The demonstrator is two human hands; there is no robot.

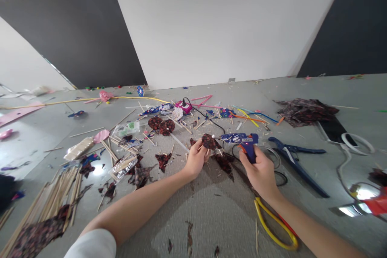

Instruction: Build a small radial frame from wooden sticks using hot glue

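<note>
- Right hand (pixel 260 169) wraps tight round the blue hot-glue gun (pixel 242 140), nozzle pointing left
- Left hand (pixel 196 158) pinches a dark red floral fabric piece (pixel 210 142) just above the grey floor (pixel 211 209)
- Blue-handled scissors (pixel 298 161) lie near, to the right

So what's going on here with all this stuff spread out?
A person is working over a grey surface littered with scraps. Their left hand pinches a small dark floral fabric piece. The right hand grips a blue glue gun, its nozzle pointed at that piece. Wooden sticks lie off to the left. Blue-handled cutters and a fabric heap lie to the right.
</note>
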